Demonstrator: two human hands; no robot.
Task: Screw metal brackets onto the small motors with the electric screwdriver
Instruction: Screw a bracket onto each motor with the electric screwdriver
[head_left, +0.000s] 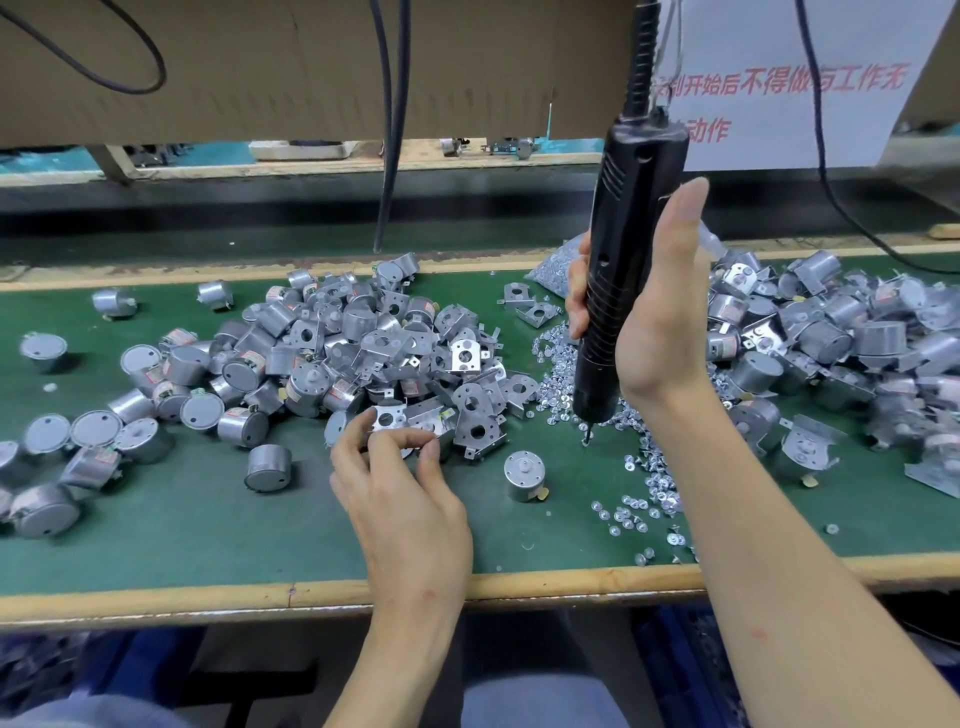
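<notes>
The green tabletop (208, 540), edged in pale wood, carries one heap of motors and brackets (363, 343) from centre toward 9 o'clock and a second heap (831, 338) at 3 o'clock. Loose screws (639, 499) lie scattered between them toward 5 o'clock, with a lone motor (524, 475) just beside them.

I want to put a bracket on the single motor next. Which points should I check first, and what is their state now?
1. Bracket in left hand: ok, the fingers pinch one at the edge of the pile.
2. Motor ready: ok, it stands alone on the green mat, shaft up.
3. Screwdriver in right hand: ok, held upright.
4. Screw on the bit: cannot tell; the bit is low over loose screws.
5. Bracket seated on motor: not ok, they are apart.
</notes>
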